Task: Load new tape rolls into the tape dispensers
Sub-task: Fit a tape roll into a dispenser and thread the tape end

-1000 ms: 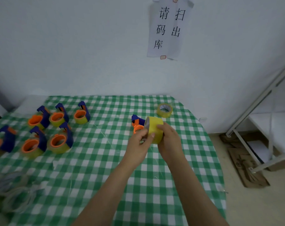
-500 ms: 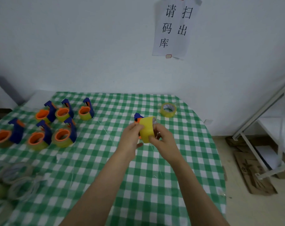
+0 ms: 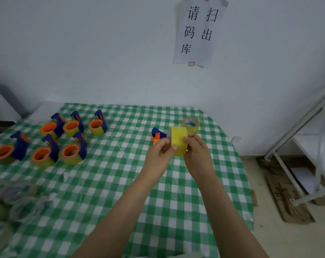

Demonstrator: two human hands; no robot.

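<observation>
At the far left six loaded dispensers stood on the green checked tablecloth exactly as they had a second before, each with a roll on its orange hub, and a blurred heap of pale rolls lay at the near left corner, untouched. In the middle, the left hand kept its fingers curled about the blue and orange dispenser, thumb laid against the near rim of the yellow tape roll; the roll had turned in the grasp over the last half second, showing its broad band again where it had been narrower. The right hand was clamped on the roll's right side, fingers over its band, both hands above the table as before. I judged the roll was being worked onto the hub and not yet seated, the hub itself being hidden behind it. Just beyond, the spare roll lay flat, unmoved, so one more loading seemed due. Print inside its core was too small to read. The paper notice on the wall read 请扫码出库.
</observation>
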